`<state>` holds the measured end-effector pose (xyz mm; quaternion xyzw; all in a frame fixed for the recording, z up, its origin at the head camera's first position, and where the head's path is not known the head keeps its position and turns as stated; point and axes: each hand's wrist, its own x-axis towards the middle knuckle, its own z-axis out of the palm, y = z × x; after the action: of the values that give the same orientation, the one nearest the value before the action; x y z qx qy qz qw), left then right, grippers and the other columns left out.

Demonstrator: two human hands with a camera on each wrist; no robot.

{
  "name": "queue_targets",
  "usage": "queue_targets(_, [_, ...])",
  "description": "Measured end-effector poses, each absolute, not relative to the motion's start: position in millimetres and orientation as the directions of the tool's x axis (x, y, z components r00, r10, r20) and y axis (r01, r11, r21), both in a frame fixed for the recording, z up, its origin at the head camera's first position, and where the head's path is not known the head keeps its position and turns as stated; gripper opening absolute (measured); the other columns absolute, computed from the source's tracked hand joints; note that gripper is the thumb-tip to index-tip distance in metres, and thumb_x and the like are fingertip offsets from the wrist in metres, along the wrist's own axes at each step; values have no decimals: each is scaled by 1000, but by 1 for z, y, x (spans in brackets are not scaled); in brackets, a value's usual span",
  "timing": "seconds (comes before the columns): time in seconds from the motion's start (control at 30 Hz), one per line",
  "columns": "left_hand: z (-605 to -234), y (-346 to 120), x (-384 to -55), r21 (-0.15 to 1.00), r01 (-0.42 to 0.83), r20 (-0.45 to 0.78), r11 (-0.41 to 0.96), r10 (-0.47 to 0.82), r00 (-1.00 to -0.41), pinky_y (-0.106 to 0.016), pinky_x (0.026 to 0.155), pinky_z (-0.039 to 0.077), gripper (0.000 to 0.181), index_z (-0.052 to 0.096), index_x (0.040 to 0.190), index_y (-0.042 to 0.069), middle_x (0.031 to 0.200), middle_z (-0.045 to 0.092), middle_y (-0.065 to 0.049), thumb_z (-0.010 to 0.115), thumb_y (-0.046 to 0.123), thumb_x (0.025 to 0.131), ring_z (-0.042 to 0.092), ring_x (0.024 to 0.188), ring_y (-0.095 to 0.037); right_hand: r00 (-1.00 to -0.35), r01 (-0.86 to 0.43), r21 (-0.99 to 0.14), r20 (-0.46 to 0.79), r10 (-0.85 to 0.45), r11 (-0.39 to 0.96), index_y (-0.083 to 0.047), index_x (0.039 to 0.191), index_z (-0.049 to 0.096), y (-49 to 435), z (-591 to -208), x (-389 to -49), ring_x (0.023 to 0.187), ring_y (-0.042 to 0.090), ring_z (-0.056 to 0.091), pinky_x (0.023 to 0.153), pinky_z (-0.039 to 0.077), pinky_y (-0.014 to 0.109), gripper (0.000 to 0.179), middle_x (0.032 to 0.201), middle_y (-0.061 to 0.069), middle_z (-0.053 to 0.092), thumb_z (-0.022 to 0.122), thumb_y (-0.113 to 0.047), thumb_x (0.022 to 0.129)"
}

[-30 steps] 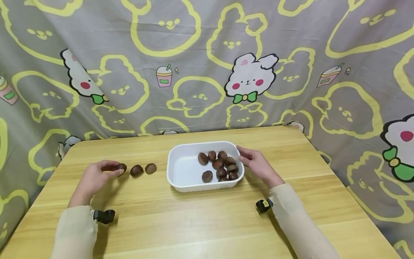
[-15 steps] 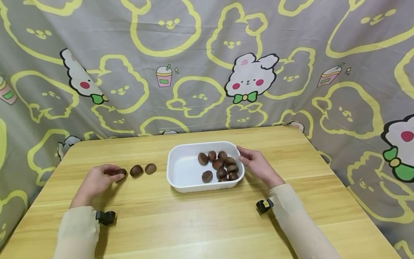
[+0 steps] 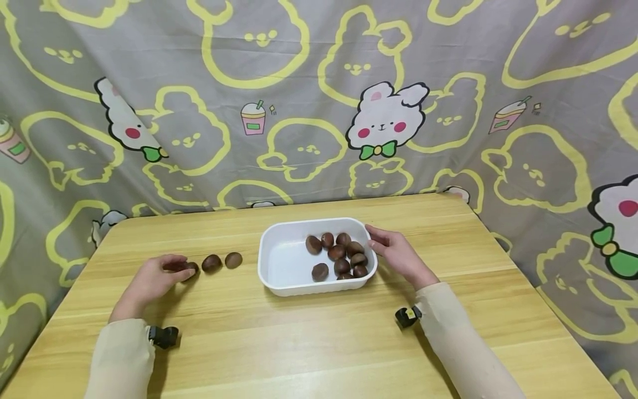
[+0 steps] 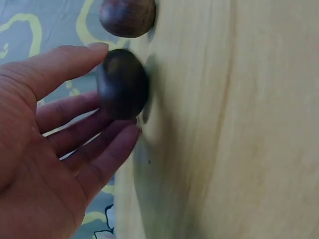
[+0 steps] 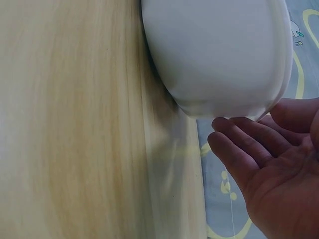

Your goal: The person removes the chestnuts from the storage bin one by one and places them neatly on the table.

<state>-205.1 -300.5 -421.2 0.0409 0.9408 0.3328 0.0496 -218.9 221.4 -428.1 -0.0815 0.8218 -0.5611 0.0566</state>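
Note:
My left hand (image 3: 153,280) is low over the table's left part, thumb and fingers around a dark brown chestnut (image 4: 123,84). The left wrist view shows the thumb tip at one side of the nut and the other fingers behind and below it. Two more chestnuts, a dark one (image 3: 211,263) and a paler one (image 3: 233,260), continue the row to its right. My right hand (image 3: 399,255) holds the right end of a white plastic tray (image 3: 279,289), thumb over the rim, fingertips against the outer wall (image 5: 219,59). Several chestnuts (image 3: 336,252) lie in the tray's right half.
The wooden table (image 3: 279,343) reaches back to a grey curtain (image 3: 299,100) with yellow cartoon outlines. A black wrist camera (image 3: 163,336) sits at the left cuff and another camera (image 3: 407,317) at the right one.
The left hand has lowered its chestnut to the table at the left end of the row and shifted slightly right. The right hand and the tray stay in place.

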Motion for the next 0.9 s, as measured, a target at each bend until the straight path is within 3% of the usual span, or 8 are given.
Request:
queue_targets(0.27, [-408,-295,-201,655,47,-10,754,70,-997,-59,90,42,65,46,138,-8,130,52,-30,62,40,97,48,119,-48,-981,-50,-932,-22,-195,359,0,146,42,221,-428,-217,130,31,46,108,34,44,47,141,20,49,53,-8,102])
queue_targets(0.6, [-372,-249,-198,729,149,154,668,52,-987,-52,95,45,53,56,134,4,128,56,-19,62,41,96,55,117,-40,-980,-57,-936,-14,-200,349,-1,146,42,221,-427,-217,131,31,45,107,35,44,46,143,19,47,53,-8,102])
queue_targets(0.9, [-369,-205,-209,751,315,282,580,150,-948,-47,97,46,35,64,123,3,121,63,-13,69,23,95,58,114,-33,-980,-56,-931,-18,-198,360,-2,147,42,220,-425,-217,130,31,46,107,35,44,46,143,19,47,53,-8,102])
